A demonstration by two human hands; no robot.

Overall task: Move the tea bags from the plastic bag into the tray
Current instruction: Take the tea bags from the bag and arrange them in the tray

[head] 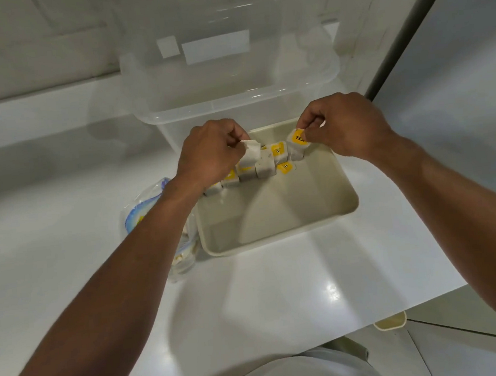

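The left grip (211, 155) pinches one tea bag (251, 153); the right grip (346, 125) pinches a second tea bag (297, 146). Between them a row of tea bags (264, 167) lines the tray (275, 239). The plastic bag (149, 208) lies beside the left wrist.

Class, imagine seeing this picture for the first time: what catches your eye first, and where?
At the middle, the left hand pinches a white tea bag and the right hand a yellow-tagged tea bag. Under them a row of tea bags lines the far side of the beige tray. The plastic bag lies left of the tray.
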